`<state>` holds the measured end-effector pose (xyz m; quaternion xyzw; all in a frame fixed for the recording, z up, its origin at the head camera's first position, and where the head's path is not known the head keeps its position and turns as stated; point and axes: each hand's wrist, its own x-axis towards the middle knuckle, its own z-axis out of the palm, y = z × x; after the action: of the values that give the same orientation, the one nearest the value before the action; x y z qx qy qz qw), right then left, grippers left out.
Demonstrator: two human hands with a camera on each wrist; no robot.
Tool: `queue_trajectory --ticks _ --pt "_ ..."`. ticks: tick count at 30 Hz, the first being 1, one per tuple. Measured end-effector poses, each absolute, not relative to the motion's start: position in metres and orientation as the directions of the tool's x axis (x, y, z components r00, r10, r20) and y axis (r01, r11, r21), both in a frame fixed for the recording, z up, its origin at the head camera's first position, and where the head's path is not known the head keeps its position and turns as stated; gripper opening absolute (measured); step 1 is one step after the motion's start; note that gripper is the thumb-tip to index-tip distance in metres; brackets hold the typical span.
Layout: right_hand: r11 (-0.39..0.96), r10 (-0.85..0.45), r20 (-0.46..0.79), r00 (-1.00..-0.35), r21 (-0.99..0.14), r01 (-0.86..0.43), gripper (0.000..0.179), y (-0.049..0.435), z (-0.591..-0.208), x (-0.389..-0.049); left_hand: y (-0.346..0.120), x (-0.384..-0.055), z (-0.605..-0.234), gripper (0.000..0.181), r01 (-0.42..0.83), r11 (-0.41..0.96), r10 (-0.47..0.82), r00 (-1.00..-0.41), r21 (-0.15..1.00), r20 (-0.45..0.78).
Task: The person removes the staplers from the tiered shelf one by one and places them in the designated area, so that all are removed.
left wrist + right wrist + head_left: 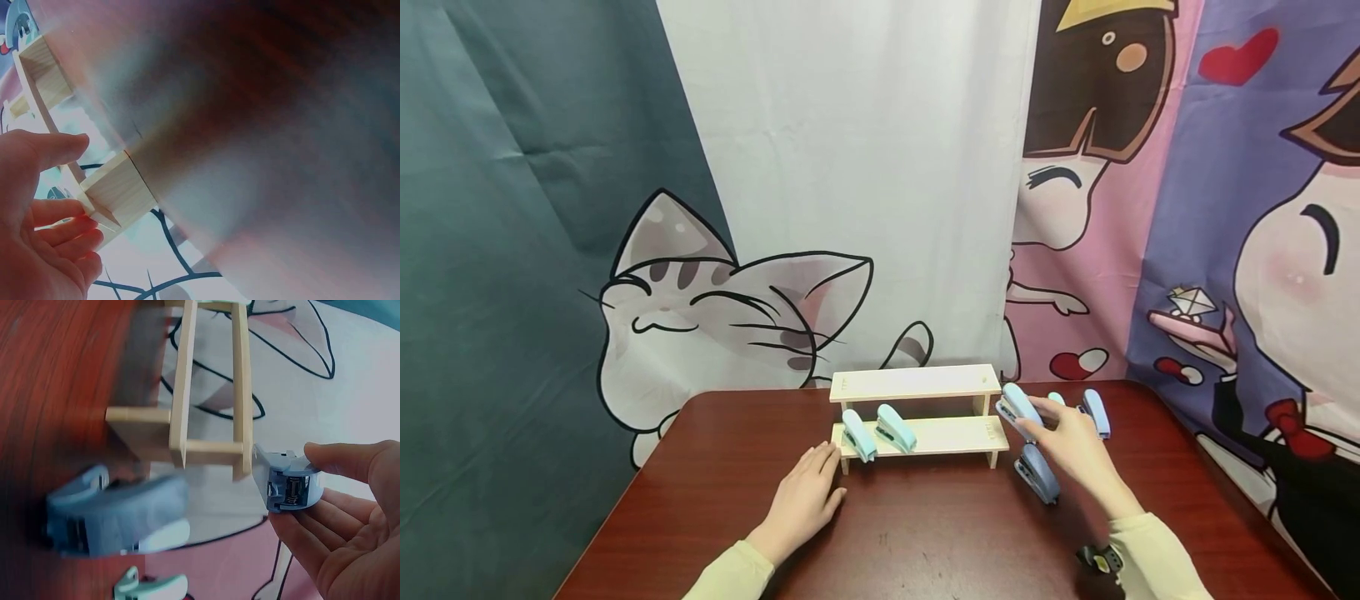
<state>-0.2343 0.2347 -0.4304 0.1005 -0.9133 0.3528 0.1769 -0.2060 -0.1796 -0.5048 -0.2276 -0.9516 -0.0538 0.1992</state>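
Observation:
My right hand [1070, 437] pinches a light blue stapler [1017, 408] between thumb and fingers, raised beside the right end of the wooden two-tier rack [917, 382]. In the right wrist view, the held stapler [290, 487] shows its end, with the thumb on one side and fingers on the other. At the rack's left end my left hand [805, 496] has its fingertips at the edge of the lower shelf, thumb apart. Two mint-green staplers, one at the left end [859, 435] and one beside it [896, 428], sit tilted on that lower shelf.
A darker blue stapler [1037, 474] stands on the table [925, 542] below the right hand. Behind that hand are another blue stapler [1096, 413] and a partly hidden mint one [1056, 398]. A printed curtain [880, 167] hangs along the table's back edge.

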Motion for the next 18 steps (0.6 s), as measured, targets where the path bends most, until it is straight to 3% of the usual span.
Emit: queue_trajectory --ticks 18 --pt "0.753 0.013 0.329 -0.944 -0.624 -0.207 0.059 0.274 -0.439 -0.217 -0.178 -0.205 -0.506 0.056 0.457 0.890 0.413 -0.813 0.010 0.410"
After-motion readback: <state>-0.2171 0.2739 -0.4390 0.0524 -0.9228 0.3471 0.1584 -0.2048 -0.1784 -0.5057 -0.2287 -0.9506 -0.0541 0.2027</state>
